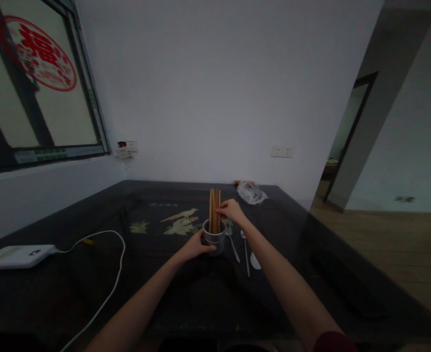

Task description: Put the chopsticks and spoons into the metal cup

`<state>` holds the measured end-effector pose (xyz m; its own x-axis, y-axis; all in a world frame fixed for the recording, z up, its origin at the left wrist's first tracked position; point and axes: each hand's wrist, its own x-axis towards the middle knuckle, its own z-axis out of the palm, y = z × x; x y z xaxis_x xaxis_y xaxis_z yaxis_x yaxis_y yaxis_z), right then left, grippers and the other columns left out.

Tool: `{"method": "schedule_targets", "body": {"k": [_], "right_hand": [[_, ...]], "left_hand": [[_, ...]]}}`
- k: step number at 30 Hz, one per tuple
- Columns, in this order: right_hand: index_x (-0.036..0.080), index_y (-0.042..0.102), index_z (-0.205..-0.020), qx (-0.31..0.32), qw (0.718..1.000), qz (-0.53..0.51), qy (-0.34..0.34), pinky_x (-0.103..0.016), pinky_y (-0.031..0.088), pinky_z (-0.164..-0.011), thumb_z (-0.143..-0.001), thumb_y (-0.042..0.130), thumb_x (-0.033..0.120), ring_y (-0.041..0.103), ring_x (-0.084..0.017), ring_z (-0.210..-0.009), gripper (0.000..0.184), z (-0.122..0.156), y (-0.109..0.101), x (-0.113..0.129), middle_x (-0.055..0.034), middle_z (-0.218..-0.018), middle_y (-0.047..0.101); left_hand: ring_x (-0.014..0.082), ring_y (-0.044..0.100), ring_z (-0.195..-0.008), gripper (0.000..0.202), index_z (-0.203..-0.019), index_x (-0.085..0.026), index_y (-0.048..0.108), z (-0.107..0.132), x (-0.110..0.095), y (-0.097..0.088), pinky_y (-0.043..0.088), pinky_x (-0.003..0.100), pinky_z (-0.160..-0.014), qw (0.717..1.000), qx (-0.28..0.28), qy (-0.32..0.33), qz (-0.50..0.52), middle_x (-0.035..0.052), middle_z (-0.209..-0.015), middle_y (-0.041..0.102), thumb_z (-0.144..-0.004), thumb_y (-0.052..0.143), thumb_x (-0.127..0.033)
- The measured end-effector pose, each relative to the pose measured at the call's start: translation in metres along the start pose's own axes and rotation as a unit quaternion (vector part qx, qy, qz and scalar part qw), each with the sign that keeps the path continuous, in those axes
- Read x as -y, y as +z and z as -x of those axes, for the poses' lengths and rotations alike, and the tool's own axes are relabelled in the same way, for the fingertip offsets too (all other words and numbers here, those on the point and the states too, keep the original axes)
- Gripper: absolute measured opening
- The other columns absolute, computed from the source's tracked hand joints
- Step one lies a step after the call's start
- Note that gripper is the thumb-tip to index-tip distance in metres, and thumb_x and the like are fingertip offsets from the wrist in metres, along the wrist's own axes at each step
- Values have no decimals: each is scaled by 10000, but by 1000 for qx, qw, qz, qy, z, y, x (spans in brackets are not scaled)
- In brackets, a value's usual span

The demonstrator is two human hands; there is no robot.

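Note:
A grey metal cup (214,238) stands on the dark table in front of me. Several wooden chopsticks (214,210) rise upright out of it. My left hand (198,246) is wrapped round the cup's left side, thumb across its front. Above the rim, my right hand (232,211) pinches at the right edge of the chopsticks; how many are in its fingers I cannot tell. To the right of the cup lie a metal spoon (233,246) and a second long-handled spoon (245,256), beside a white round piece (255,261) partly covered by my right forearm.
A crumpled clear plastic bag (251,192) lies at the table's back edge. At the left, a white device (17,256) trails a white cable (119,269) towards the front. A long dark object (343,281) rests on the right. Behind the table (157,283) is a wall.

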<state>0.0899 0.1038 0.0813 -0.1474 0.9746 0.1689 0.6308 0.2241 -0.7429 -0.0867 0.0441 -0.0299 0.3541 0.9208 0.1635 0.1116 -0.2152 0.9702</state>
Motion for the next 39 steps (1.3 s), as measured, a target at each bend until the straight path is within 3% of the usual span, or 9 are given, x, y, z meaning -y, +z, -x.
{"method": "schedule_targets", "body": {"k": [14,28,39], "right_hand": [[122,702,-725,13,999,-31,-14,-151,465,-509,-743,700,240,651,-120,-568,120,1,-2,1,-48,-642,702],[100,703,-770,9,997,-72,-4,-171,497,-536,-743,690,193,653,-126,-582,98,5,1,2,-59,-701,711],[84,703,-816,36,996,-80,-14,-181,486,-527,-804,635,244,626,-110,-540,175,9,-7,-2,-68,-709,714]], "left_hand": [[286,551,-1149,758,-1247,-136,488,5,-12,2,394,443,-1021,1000,-5,0,-6,144,-1227,598,-573,816,-248],[282,555,-1147,805,-1274,-149,448,3,-7,0,401,451,-1018,1000,3,-1,9,148,-1255,575,-570,823,-257],[281,566,-1128,766,-1228,-141,464,5,-14,3,411,452,-1010,1000,5,14,24,142,-1246,579,-559,822,-248]]}}
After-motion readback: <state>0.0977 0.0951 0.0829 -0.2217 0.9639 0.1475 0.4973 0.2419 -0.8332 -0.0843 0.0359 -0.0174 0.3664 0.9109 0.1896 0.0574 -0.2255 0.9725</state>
